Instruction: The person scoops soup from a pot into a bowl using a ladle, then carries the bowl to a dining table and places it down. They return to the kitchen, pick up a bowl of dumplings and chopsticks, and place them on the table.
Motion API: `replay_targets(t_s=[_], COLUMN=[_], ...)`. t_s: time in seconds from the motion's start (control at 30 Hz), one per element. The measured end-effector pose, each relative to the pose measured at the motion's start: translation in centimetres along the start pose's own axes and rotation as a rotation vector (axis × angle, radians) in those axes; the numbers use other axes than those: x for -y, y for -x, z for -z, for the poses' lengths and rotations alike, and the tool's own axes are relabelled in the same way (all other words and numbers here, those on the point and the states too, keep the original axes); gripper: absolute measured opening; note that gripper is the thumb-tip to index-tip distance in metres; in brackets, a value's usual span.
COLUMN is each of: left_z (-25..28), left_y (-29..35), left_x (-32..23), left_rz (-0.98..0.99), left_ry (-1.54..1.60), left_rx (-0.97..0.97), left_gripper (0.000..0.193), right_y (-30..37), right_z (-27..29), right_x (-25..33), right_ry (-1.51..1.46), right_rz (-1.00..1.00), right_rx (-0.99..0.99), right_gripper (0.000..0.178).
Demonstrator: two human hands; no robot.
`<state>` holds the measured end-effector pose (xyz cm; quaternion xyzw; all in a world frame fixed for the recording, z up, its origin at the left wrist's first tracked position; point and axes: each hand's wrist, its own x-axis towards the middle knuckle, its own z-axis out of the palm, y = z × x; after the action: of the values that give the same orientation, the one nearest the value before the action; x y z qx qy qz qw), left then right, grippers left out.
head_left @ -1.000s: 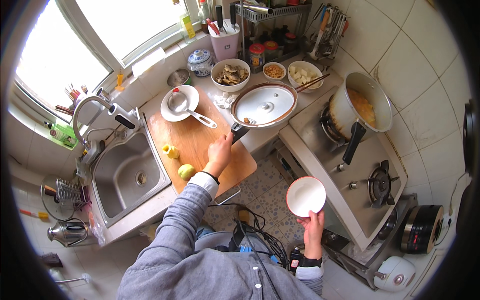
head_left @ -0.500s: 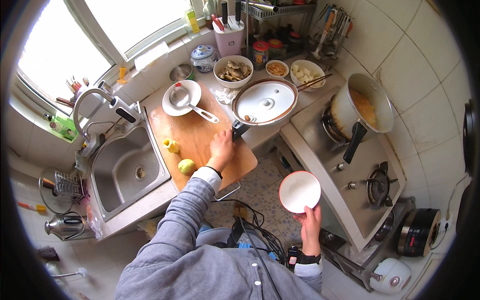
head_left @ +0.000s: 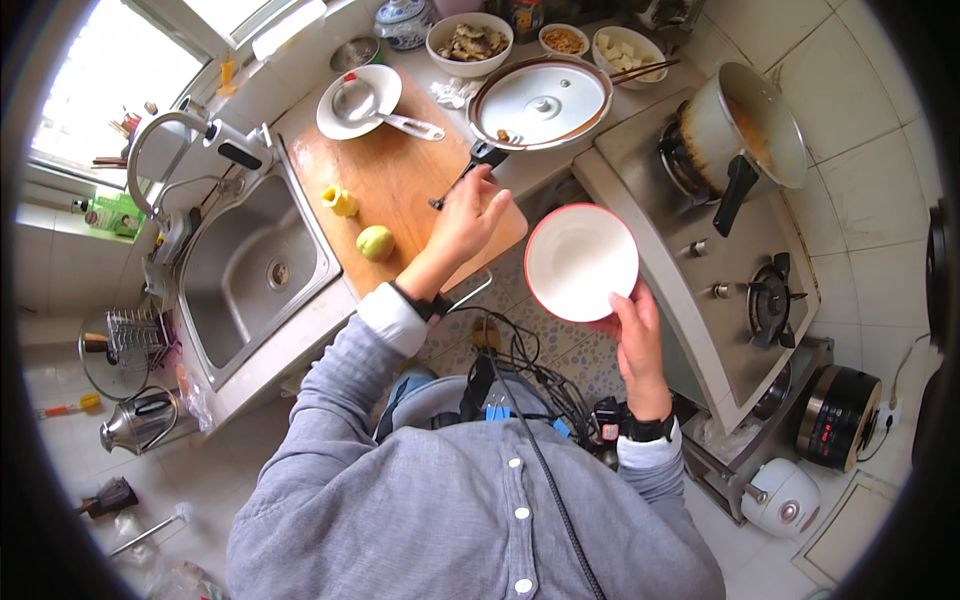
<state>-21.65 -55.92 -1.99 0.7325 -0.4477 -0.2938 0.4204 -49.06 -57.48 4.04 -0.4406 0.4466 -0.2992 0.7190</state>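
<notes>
The left hand (head_left: 468,220) is easing off the pan handle (head_left: 488,153), its grip loosely open, while the right hand (head_left: 641,350) is pinching the bowl (head_left: 580,255) by its edge.

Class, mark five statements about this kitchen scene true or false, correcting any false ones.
The right hand holds a round white bowl with a red rim. True.
A round yellow-green fruit lies in the silver metal sink. False: it lies on the brown wooden cutting board.
A silver metal strainer rests on a round white dish. True.
The left hand holds the strainer. False: it is spread open over the cutting board.
A grey metal pot stands on the steel stove. True.
</notes>
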Motion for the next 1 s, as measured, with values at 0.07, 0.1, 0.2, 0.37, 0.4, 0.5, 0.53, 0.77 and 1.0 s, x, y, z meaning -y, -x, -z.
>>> replay_targets(t_s=[0.07,0.1,0.2,0.37,0.4,0.5,0.53,0.77,1.0], left_z=[1.9,2.7,4.6,9.1,10.5,15.3,16.8,29.3,35.0], left_y=[3.9,5.8,9.2,13.1,13.7,15.3,15.7,17.8,19.7], left_x=[-2.1,-3.0,-4.8,-4.7,-4.3,-2.5,-1.7,9.3,18.0], left_rz=[0.274,0.314,0.216,0.299,0.318,0.341,0.32,0.265,0.083], left_ry=[0.726,0.843,1.025,1.252,1.299,1.342,1.332,0.445,-1.019], left_rx=[0.343,0.443,0.531,0.246,0.207,0.097,0.037,-0.562,-0.706], left_gripper=[0.065,0.068,0.076,0.077,0.077,0.077,0.076,0.057,0.097], right_y=[-0.1,-0.1,-0.2,0.1,0.4,1.1,1.3,3.4,6.7], right_z=[-1.4,-2.2,-5.4,-10.4,-11.2,-13.3,-13.7,-12.8,-9.2], right_x=[1.0,1.4,2.0,1.8,1.8,1.4,1.3,0.9,-0.9], right_ry=[0.029,0.031,0.026,0.156,0.157,0.22,0.251,0.39,0.369], right_rz=[-0.002,0.008,0.03,-0.026,-0.041,-0.023,-0.015,-0.031,0.079], right_rx=[0.066,0.107,0.22,0.431,0.469,0.503,0.509,0.405,0.231], right_gripper=[0.043,0.043,0.043,0.051,0.051,0.052,0.05,0.039,0.023])
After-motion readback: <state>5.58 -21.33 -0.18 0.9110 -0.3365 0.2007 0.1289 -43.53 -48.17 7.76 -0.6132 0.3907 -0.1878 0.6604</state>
